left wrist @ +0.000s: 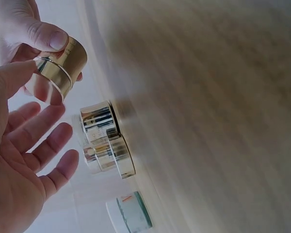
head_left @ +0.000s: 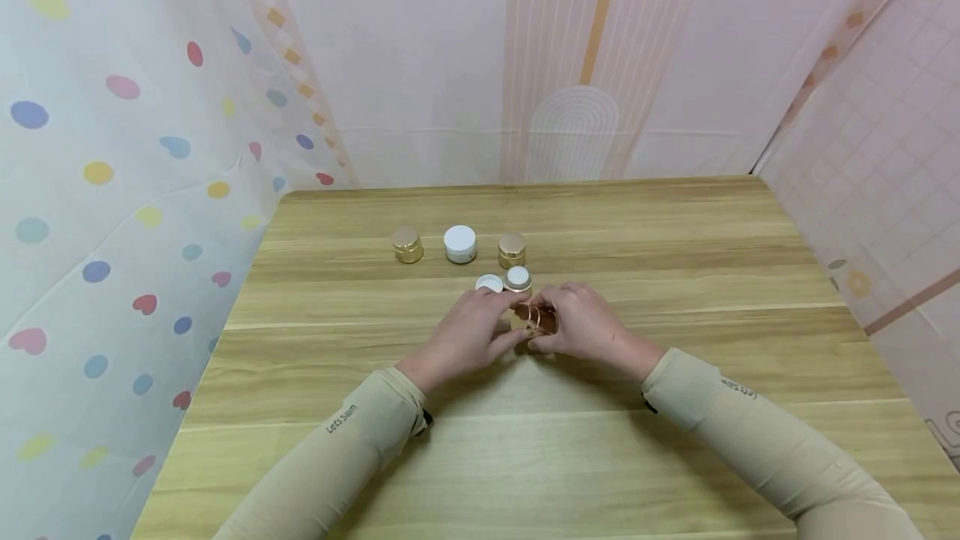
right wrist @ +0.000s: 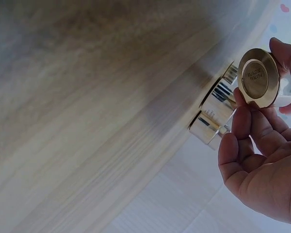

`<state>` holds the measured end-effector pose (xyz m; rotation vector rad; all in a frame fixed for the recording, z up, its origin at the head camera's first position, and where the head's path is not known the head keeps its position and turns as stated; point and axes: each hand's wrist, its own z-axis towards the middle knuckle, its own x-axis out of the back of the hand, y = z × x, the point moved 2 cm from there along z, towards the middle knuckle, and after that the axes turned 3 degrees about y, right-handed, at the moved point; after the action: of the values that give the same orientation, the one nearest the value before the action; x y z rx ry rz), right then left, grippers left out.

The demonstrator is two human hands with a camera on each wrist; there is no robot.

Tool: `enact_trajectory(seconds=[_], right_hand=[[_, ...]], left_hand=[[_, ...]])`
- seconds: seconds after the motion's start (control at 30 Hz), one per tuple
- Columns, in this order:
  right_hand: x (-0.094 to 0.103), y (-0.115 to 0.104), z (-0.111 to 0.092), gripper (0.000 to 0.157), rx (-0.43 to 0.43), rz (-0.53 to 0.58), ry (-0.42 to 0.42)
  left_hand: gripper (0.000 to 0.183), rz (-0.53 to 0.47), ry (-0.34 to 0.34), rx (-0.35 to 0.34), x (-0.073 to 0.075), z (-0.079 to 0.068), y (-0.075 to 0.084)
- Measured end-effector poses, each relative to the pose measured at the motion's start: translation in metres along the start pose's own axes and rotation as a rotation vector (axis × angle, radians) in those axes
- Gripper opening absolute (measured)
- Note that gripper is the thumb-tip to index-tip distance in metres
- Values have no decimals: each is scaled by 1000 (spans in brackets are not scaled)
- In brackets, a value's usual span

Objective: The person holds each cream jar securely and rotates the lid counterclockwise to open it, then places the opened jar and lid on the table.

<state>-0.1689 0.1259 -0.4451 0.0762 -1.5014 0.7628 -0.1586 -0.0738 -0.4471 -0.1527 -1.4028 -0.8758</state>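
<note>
Evidently we hold the gold jar (left wrist: 70, 60) above the bench (head_left: 510, 457), midway between its side edges, our left hand (head_left: 468, 327) and right hand (head_left: 585, 323) pinching opposite ends, probably for steadiness; other jars (head_left: 461, 245) stand nearer the far edge, perhaps leaving elbow room.

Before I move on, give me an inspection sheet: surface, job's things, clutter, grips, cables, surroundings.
Surface: light wood-grain table; near edge out of view.
Job's things: held jar, gold, tipped sideways.
Clutter: white-topped jar and white disc, probably a lid, just beyond the grips; back row, left gold jar, white jar, right gold jar.
Grips: left grip and right grip both hold the held jar.
Cables: nothing seen.
Surroundings: spotted sheet at left, patterned sheet behind.
</note>
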Motion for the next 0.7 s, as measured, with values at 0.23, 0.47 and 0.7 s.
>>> enact_trajectory(seconds=[0.23,0.47,0.7], right_hand=[[-1,0,0,52,1,10,-2],[-1,1,-1,53,10,-3,16],[-1,1,-1,55,0,6,1]], left_hand=[[67,24,-7,8,-1,0,-3],[57,76,-6,-62,-2,1,0],[54,80,-7,-49,-1,1,0]])
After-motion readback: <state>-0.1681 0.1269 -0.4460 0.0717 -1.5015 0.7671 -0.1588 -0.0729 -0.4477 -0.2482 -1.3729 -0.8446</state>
